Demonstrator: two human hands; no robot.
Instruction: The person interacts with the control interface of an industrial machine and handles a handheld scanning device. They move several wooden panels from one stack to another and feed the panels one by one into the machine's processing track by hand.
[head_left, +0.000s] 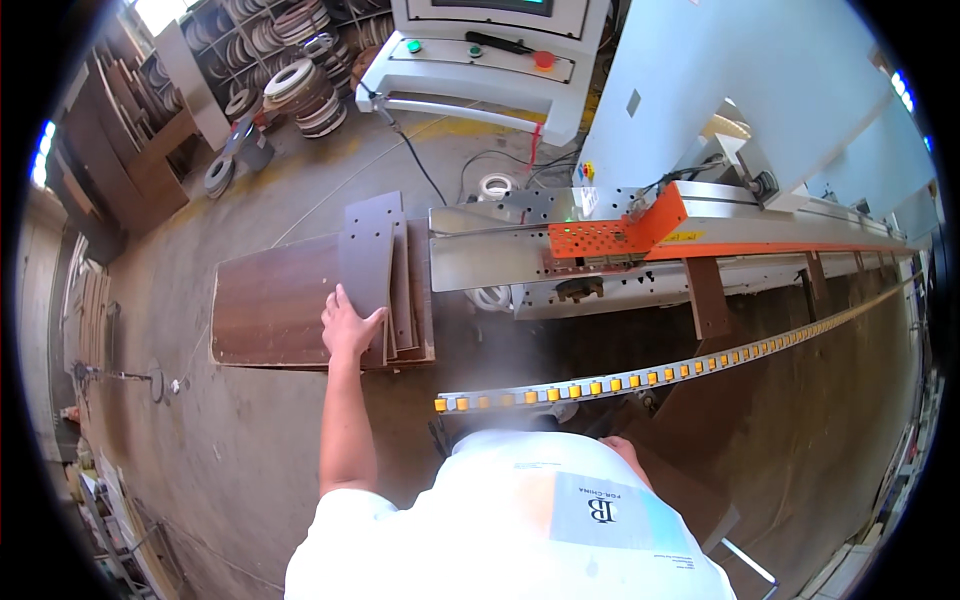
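Note:
My left hand (350,326) lies at the near left edge of the top brown panel (368,255), fingers stretched and thumb spread over the panel. Small holes show near that panel's far end. More narrow panels (404,290) lie under it, fanned slightly to the right. All of them rest on a stack of larger brown boards (270,300). Of my right hand (625,450), only a part appears beside the white shirt at waist height; its fingers are hidden.
Right of the stack stands a long machine with a metal bed (480,262) and an orange guard (620,237). A rail of yellow rollers (613,385) curves past my front. Ahead is a control console (480,65); a cable (415,150) hangs from it. Edging rolls (300,90) stand at the far left.

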